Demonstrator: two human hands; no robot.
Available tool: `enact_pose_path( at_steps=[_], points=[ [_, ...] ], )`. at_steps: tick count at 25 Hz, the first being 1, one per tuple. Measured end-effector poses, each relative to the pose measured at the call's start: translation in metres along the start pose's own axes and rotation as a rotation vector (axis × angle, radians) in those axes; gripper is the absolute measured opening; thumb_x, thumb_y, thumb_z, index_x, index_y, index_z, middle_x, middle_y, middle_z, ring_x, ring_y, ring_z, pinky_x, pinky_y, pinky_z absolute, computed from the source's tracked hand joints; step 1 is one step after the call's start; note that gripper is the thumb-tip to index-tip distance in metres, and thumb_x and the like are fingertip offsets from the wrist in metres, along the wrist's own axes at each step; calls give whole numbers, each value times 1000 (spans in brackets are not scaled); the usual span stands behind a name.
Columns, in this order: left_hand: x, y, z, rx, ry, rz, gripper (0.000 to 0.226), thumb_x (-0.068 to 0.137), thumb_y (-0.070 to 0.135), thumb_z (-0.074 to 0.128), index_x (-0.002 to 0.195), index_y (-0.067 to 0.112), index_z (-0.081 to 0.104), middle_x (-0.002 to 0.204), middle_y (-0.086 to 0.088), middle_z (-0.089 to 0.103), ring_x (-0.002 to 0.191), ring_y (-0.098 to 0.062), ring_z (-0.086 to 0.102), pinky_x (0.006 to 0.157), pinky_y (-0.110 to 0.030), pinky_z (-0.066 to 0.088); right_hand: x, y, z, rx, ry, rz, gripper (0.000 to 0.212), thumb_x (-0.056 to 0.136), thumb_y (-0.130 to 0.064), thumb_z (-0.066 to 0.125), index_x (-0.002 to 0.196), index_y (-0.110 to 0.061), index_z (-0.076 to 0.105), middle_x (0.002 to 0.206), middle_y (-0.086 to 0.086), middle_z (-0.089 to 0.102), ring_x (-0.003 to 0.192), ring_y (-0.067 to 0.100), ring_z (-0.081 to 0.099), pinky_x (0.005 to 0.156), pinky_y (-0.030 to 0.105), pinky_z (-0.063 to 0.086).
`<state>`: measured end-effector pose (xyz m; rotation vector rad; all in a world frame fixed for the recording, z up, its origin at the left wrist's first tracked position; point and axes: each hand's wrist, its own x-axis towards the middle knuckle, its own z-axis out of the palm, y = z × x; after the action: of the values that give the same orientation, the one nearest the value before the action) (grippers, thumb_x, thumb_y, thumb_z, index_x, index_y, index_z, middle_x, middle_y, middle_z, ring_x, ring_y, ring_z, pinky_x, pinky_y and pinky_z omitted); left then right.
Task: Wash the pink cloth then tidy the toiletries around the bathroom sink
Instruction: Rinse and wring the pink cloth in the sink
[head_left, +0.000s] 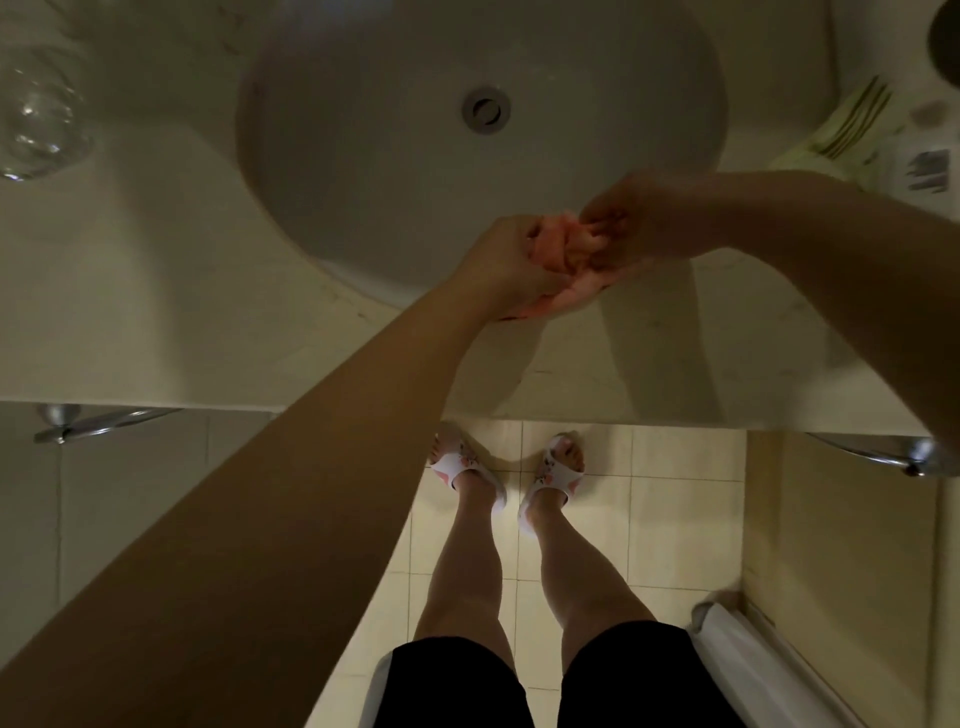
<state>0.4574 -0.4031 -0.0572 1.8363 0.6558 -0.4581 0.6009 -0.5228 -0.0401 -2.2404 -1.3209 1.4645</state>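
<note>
The pink cloth (558, 249) is bunched up between both my hands over the near rim of the white oval sink (363, 171). My left hand (511, 260) grips it from the left and below. My right hand (631, 221) pinches it from the right. Most of the cloth is hidden inside my fingers. The drain (485, 110) sits in the middle of the basin.
A clear glass (39, 114) lies on the counter at the far left. A green-striped packet (852, 130) and a small sachet (927, 169) rest on the right counter, with a dark round object (946, 44) at the top right. My feet in slippers stand on the tiled floor below.
</note>
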Motion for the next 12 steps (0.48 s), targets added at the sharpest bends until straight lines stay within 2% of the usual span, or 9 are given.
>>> enact_pose_path(
  at_steps=[2,3,5,7,8,9,11,12],
  points=[
    [7,0,1,-13,-16,-1,26,78,7,72,94,20,57,79,14,58,71,2,55,49,-1,39,-1,2,-3,-24,4,2,21,84,-20,69,90,-36,56,97,-10,61,88,11,57,84,27,45],
    [8,-2,-4,13,-19,-5,33,76,10,75,103,19,57,84,12,60,75,-1,58,53,-3,43,2,-1,-1,-3,9,-2,19,84,-17,68,91,-32,58,92,-10,60,84,11,55,81,27,45],
    [9,-8,-19,72,-73,-37,59,71,16,80,123,21,52,100,5,62,87,-7,61,64,-15,52,9,-8,9,27,22,-27,12,83,-11,65,84,-21,59,75,-7,56,70,12,50,70,25,42],
    [14,-1,-25,153,-128,-37,74,68,13,81,133,23,46,112,5,57,94,-10,59,67,-23,53,12,-12,12,-52,44,-30,6,83,-12,63,83,-18,60,70,-5,55,64,12,47,59,18,39],
    [19,4,-26,235,-150,8,67,69,12,79,129,21,50,110,4,57,93,-11,59,68,-25,53,12,-12,11,-77,57,-26,8,84,-14,65,89,-19,62,75,-6,57,66,11,49,58,12,37],
    [22,11,-26,308,-163,47,51,71,14,76,118,19,58,104,4,61,91,-13,60,68,-27,51,13,-13,9,-81,77,-17,15,83,-17,67,97,-20,64,82,-6,59,73,10,52,60,10,36],
    [30,22,-25,323,-225,30,16,76,24,70,91,21,65,84,4,67,78,-9,63,60,-22,48,10,-6,9,-12,148,58,33,78,-24,73,108,-19,59,94,-4,61,82,12,56,65,19,43],
    [34,22,-25,296,-280,4,13,76,30,69,86,22,66,80,4,68,74,-7,65,62,-20,50,5,1,10,64,196,100,44,74,-27,77,111,-20,55,98,-2,62,85,14,58,68,26,47]
  ],
)
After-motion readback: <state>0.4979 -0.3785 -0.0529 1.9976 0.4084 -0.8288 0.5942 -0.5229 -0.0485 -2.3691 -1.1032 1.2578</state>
